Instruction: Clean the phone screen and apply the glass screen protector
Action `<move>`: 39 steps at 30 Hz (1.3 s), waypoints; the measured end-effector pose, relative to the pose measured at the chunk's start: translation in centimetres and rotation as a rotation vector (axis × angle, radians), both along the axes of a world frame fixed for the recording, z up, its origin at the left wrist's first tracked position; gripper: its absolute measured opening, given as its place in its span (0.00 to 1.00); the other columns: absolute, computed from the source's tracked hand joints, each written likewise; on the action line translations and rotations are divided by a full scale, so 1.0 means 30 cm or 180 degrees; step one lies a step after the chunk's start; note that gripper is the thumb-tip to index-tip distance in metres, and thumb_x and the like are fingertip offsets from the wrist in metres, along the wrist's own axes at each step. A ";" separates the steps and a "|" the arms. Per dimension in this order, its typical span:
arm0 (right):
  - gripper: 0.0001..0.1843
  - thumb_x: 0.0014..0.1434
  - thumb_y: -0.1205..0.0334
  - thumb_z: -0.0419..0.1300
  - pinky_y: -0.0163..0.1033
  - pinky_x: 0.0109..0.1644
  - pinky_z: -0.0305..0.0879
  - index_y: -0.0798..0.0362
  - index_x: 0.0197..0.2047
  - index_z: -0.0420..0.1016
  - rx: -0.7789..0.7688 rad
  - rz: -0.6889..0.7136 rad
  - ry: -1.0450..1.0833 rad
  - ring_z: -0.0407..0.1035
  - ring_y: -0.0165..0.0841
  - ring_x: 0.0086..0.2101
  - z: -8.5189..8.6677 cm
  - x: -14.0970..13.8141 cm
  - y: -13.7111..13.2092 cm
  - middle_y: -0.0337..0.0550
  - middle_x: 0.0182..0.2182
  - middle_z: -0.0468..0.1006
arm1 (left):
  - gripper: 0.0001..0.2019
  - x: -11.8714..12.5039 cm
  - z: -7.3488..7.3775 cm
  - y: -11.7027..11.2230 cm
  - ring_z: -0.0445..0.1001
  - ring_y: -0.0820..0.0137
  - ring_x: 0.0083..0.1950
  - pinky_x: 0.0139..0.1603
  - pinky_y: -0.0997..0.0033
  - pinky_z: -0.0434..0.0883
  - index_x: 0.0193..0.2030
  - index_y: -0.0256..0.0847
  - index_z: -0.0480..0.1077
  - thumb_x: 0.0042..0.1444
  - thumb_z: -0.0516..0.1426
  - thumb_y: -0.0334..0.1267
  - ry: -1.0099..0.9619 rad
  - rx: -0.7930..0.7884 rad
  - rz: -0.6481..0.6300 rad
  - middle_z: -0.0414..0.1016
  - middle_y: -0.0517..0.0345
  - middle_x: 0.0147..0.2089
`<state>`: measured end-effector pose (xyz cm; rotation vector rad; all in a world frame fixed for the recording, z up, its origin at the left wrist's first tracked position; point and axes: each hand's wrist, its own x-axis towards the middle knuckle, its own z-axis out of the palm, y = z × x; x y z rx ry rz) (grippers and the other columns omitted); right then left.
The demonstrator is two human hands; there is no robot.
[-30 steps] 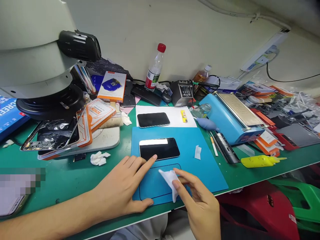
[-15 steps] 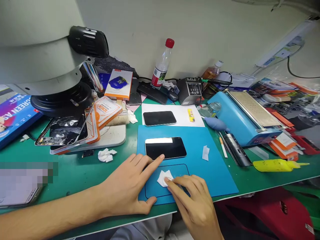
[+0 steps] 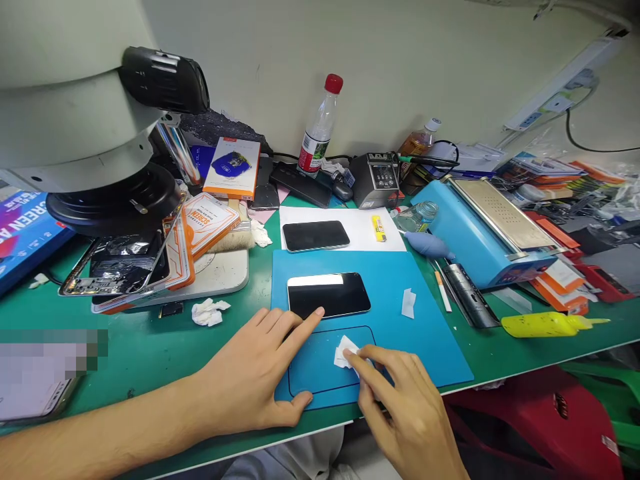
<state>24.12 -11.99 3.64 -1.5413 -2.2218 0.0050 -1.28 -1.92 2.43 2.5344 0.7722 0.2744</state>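
Observation:
A clear rectangular pane with a thin black border, like a phone screen glass, lies flat on the blue mat. My left hand rests open at its left side, thumb and index finger spread. That index fingertip is by the lower edge of a black-screened phone. Pinched in the fingers of my right hand is a folded white wipe, pressed against the pane towards its right half. Part of the pane's right end is hidden behind this hand.
Behind the mat, a second phone and a yellow lighter lie on white paper. A microscope looms at left. To the right are a blue heating machine, an air blower bulb and a yellow bottle.
My right hand has slid the wipe rightwards across the pane. My left hand has stayed in place, and the view has shifted slightly.

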 end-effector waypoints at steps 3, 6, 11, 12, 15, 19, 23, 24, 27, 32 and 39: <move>0.26 0.72 0.73 0.54 0.43 0.52 0.67 0.49 0.69 0.70 -0.0394 0.0305 -0.0153 0.69 0.38 0.52 0.026 0.039 0.003 0.48 0.56 0.77 | 0.54 0.000 -0.002 -0.001 0.68 0.52 0.55 0.58 0.47 0.68 0.82 0.43 0.32 0.59 0.64 0.44 -0.0030 0.0024 0.0022 0.68 0.47 0.60; 0.25 0.74 0.73 0.52 0.43 0.49 0.67 0.46 0.68 0.71 -0.0530 0.0491 -0.0190 0.71 0.37 0.48 0.045 0.073 0.034 0.46 0.53 0.79 | 0.55 -0.001 -0.003 -0.002 0.68 0.52 0.55 0.58 0.47 0.68 0.82 0.44 0.33 0.58 0.64 0.44 -0.0032 0.0051 0.0060 0.68 0.47 0.60; 0.09 0.74 0.68 0.59 0.42 0.44 0.63 0.47 0.51 0.79 -0.0457 0.0477 0.0130 0.70 0.35 0.40 0.051 0.071 0.088 0.40 0.42 0.81 | 0.55 -0.003 -0.003 -0.004 0.68 0.52 0.55 0.58 0.46 0.68 0.82 0.44 0.32 0.58 0.64 0.44 -0.0024 0.0046 0.0046 0.68 0.47 0.60; 0.07 0.73 0.68 0.60 0.42 0.45 0.62 0.48 0.49 0.79 -0.0432 0.0432 0.0169 0.70 0.34 0.40 0.048 0.065 0.091 0.39 0.41 0.81 | 0.55 -0.003 -0.004 -0.004 0.68 0.52 0.55 0.58 0.46 0.68 0.82 0.44 0.32 0.58 0.64 0.44 -0.0027 0.0040 0.0050 0.68 0.47 0.60; 0.05 0.73 0.67 0.61 0.43 0.48 0.62 0.50 0.48 0.77 -0.0156 0.0087 0.0138 0.71 0.35 0.43 0.030 0.042 0.086 0.42 0.43 0.80 | 0.55 -0.001 -0.007 -0.004 0.68 0.52 0.55 0.58 0.46 0.68 0.82 0.45 0.32 0.58 0.64 0.44 -0.0050 0.0045 0.0073 0.69 0.47 0.60; 0.04 0.74 0.66 0.60 0.44 0.49 0.63 0.52 0.50 0.76 0.0120 -0.0387 0.0082 0.71 0.37 0.45 -0.002 -0.002 0.074 0.46 0.46 0.80 | 0.55 0.002 -0.009 -0.002 0.68 0.52 0.55 0.58 0.47 0.68 0.82 0.45 0.33 0.57 0.65 0.43 -0.0092 0.0069 0.0087 0.69 0.48 0.60; 0.06 0.74 0.67 0.58 0.45 0.49 0.63 0.52 0.51 0.76 0.0174 -0.0596 0.0034 0.71 0.38 0.43 -0.021 -0.065 0.079 0.45 0.43 0.80 | 0.56 0.003 -0.008 -0.002 0.69 0.52 0.55 0.58 0.47 0.69 0.82 0.45 0.32 0.57 0.65 0.43 -0.0080 0.0022 0.0102 0.69 0.48 0.59; 0.07 0.74 0.67 0.58 0.45 0.48 0.63 0.53 0.51 0.76 0.0170 -0.0647 0.0022 0.71 0.39 0.42 -0.024 -0.082 0.082 0.45 0.42 0.79 | 0.56 0.003 -0.008 -0.002 0.69 0.52 0.55 0.58 0.46 0.69 0.82 0.45 0.32 0.56 0.65 0.43 -0.0080 0.0002 0.0118 0.69 0.48 0.59; 0.07 0.74 0.68 0.57 0.46 0.46 0.63 0.53 0.51 0.76 0.0150 -0.0744 0.0016 0.70 0.39 0.40 -0.025 -0.130 0.090 0.46 0.41 0.79 | 0.58 0.005 -0.011 -0.003 0.69 0.52 0.55 0.59 0.46 0.69 0.82 0.46 0.29 0.55 0.66 0.42 -0.0109 -0.0036 0.0167 0.69 0.48 0.59; 0.08 0.74 0.68 0.56 0.46 0.44 0.61 0.52 0.49 0.77 0.0046 -0.0735 0.0042 0.70 0.39 0.38 -0.016 -0.212 0.088 0.45 0.40 0.79 | 0.61 0.011 -0.019 -0.007 0.69 0.51 0.53 0.56 0.45 0.70 0.82 0.48 0.27 0.52 0.66 0.39 -0.0162 -0.0001 0.0227 0.70 0.48 0.58; 0.14 0.73 0.75 0.51 0.45 0.41 0.60 0.54 0.49 0.77 0.0065 -0.0432 0.0141 0.68 0.37 0.36 -0.027 -0.318 0.084 0.46 0.39 0.79 | 0.59 0.009 -0.017 -0.005 0.69 0.53 0.53 0.54 0.49 0.70 0.82 0.48 0.28 0.51 0.62 0.32 -0.0263 -0.0072 0.0197 0.70 0.49 0.57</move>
